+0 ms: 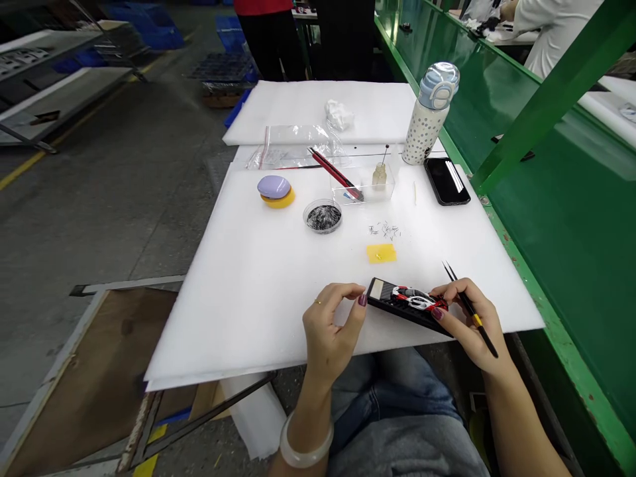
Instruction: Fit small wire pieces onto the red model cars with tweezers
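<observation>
A small red, white and black model car [417, 298] sits on a long black display base [407, 315] with a pale plate at its left end. My right hand [472, 324] is closed at the car's right end, thumb and forefinger against it. Black tweezers [479, 322] with a yellow band lie held across the same hand, tips pointing away from me. At the base's left end, my left hand [332, 324] makes a pinch with thumb and forefinger; whatever is between the tips is too small to tell. Beyond the base lies a yellow slip [381, 254] with tiny bits on it.
Short dark strands [385, 230] lie near a round dish [322, 217] of black fibres. Behind are a purple-and-yellow oval case [276, 191], a red craft knife [338, 175], a clear tray [342, 193] with a small bottle [379, 175], a phone [446, 181] and a flask [430, 114].
</observation>
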{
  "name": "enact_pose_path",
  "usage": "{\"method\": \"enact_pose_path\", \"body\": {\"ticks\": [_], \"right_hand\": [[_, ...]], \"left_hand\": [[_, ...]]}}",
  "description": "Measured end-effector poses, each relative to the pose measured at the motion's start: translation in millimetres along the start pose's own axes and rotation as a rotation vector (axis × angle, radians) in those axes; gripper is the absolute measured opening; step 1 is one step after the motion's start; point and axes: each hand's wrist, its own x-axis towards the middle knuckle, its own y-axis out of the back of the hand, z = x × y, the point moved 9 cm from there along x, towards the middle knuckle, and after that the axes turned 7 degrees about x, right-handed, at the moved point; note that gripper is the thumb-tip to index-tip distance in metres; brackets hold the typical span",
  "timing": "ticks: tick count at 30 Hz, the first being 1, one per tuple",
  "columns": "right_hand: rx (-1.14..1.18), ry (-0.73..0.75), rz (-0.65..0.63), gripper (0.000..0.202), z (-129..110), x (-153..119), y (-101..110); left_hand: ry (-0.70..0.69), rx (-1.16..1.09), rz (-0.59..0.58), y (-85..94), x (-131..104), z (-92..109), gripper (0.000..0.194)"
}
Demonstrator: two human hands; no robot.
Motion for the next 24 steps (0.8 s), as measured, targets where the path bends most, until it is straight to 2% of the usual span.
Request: {"method": "enact_pose_path", "body": {"ticks": [11,16,21,24], "right_hand": [[-0.014,0.004,0.001,0.021,0,-1,0],[-0.076,0.058,-0.031,0.018,-6,0,0],[-0.313,0.266,-0.134,0.027,-27,-6,-19],[-0.441,0.414,-0.108,0.028,-42,-13,-28]], "left_hand": [[0.0,-0.003,-0.002,0.2,0,1,0.011],[0.004,0.007,0.0,0.5,1,1,0.012],[0.013,0.025,-0.012,0.7,0,-1,0.013],[0.013,0.027,-0.009,1.6,-1,-3,0.014]]}}
